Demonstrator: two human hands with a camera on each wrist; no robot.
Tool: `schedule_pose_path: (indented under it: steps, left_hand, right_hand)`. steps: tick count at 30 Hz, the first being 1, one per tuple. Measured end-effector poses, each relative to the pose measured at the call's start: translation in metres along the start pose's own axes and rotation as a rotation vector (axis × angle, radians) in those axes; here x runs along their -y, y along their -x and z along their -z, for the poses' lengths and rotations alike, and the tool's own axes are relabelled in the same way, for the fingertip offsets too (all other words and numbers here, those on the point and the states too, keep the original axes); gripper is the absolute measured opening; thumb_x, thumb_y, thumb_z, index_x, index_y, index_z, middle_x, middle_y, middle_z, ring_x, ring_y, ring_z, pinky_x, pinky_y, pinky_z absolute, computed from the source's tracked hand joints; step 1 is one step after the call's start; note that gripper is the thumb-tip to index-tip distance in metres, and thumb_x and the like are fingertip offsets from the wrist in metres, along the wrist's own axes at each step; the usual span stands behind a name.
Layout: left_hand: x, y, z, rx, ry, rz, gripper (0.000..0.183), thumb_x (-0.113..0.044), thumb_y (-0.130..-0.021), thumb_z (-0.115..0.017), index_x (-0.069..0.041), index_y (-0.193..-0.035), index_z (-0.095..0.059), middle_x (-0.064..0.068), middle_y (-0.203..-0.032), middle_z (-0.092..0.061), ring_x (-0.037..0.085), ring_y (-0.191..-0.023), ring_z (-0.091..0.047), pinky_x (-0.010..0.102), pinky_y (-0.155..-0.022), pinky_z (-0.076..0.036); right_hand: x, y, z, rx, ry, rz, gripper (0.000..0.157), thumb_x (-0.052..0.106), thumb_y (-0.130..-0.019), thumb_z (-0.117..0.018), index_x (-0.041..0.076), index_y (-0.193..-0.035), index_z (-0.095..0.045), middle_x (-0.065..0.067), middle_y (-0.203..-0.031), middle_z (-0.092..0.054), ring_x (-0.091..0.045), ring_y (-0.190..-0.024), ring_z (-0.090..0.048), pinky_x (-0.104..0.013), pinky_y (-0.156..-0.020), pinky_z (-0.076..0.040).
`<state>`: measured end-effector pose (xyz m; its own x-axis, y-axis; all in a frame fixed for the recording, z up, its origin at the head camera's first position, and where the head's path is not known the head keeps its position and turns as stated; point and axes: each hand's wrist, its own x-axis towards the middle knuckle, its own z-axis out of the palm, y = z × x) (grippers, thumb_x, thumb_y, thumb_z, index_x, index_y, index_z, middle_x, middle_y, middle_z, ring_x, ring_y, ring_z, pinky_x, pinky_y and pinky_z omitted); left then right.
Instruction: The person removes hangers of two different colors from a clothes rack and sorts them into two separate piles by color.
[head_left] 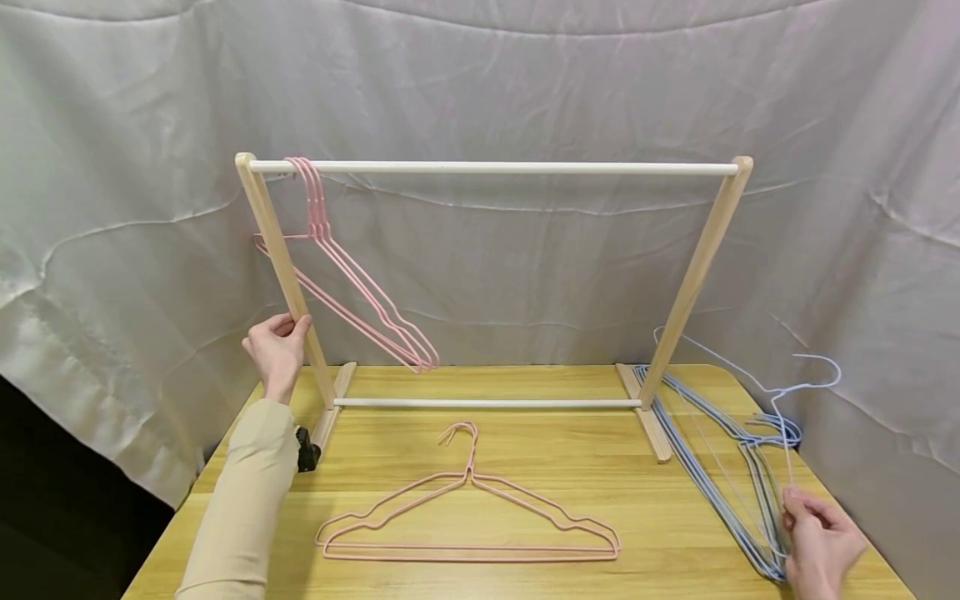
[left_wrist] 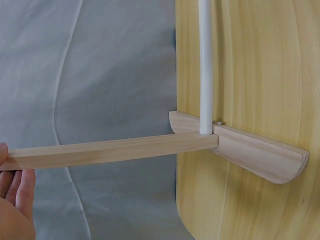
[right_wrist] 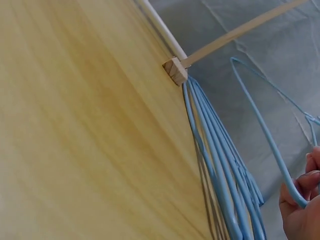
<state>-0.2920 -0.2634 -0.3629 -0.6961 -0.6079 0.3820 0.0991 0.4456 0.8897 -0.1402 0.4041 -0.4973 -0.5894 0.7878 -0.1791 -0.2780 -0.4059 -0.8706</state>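
We've got a blue hanger [head_left: 780, 391] up at four o'clock, pinched in our right hand [head_left: 821, 537], its hook above our fingers! Just beside it, the pile of blue hangers [head_left: 705, 493] lies on the tabletop [head_left: 540, 446], tucked by the rack's right foot [head_left: 647, 417]. Down at six o'clock, two pink hangers [head_left: 470, 473] lie flat, hooks toward twelve. Over near nine, our left hand [head_left: 277, 354] grips the wooden left post [head_left: 276, 250], thumb and fingers around it. Above, toward ten, more pink hangers [head_left: 318, 217] hang bunched on the white top rod [head_left: 495, 167].
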Motion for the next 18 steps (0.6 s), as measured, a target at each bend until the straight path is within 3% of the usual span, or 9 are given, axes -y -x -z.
schedule_pose_path:
  steps: [3,8,16,18]
  left_hand:
    - [0.000,0.000,0.000,0.001,0.001,-0.001,0.030,-0.020,-0.091,-0.074,0.003,-0.110,-0.075,0.025,-0.111,-0.073,0.030,-0.120,-0.060,0.022,-0.091,-0.041]
    - [0.000,0.000,0.000,-0.009,-0.030,-0.003,0.030,-0.022,-0.091,-0.074,0.001,-0.109,-0.076,0.022,-0.109,-0.075,0.025,-0.104,-0.066,0.009,-0.075,-0.037]
    - [-0.001,0.000,0.000,-0.007,-0.040,-0.006,0.030,-0.023,-0.091,-0.074,0.001,-0.110,-0.076,0.022,-0.108,-0.075,0.027,-0.104,-0.067,0.009,-0.076,-0.037]
    - [-0.001,0.000,0.001,-0.005,-0.047,-0.004,0.030,-0.023,-0.092,-0.074,0.001,-0.110,-0.076,0.021,-0.108,-0.075,0.021,-0.098,-0.067,0.009,-0.075,-0.037]
  right_hand:
    - [-0.002,-0.001,0.002,0.001,0.078,-0.011,0.033,-0.014,-0.084,-0.067,0.009,-0.063,-0.078,0.009,-0.057,-0.070,-0.005,-0.040,-0.053,-0.016,-0.040,-0.042]
    - [-0.005,-0.001,0.005,0.003,0.201,-0.001,0.036,-0.010,-0.083,-0.069,0.015,-0.060,-0.077,0.014,-0.053,-0.067,-0.002,-0.041,-0.052,-0.015,-0.042,-0.042]
    - [-0.011,0.001,0.008,0.015,0.295,0.067,0.038,-0.008,-0.082,-0.069,0.020,-0.058,-0.076,0.019,-0.053,-0.066,0.005,-0.047,-0.054,-0.011,-0.046,-0.042]
    - [-0.012,0.000,0.008,0.003,0.354,0.094,0.040,-0.006,-0.082,-0.070,0.024,-0.056,-0.075,0.022,-0.051,-0.064,0.007,-0.048,-0.052,-0.010,-0.047,-0.041]
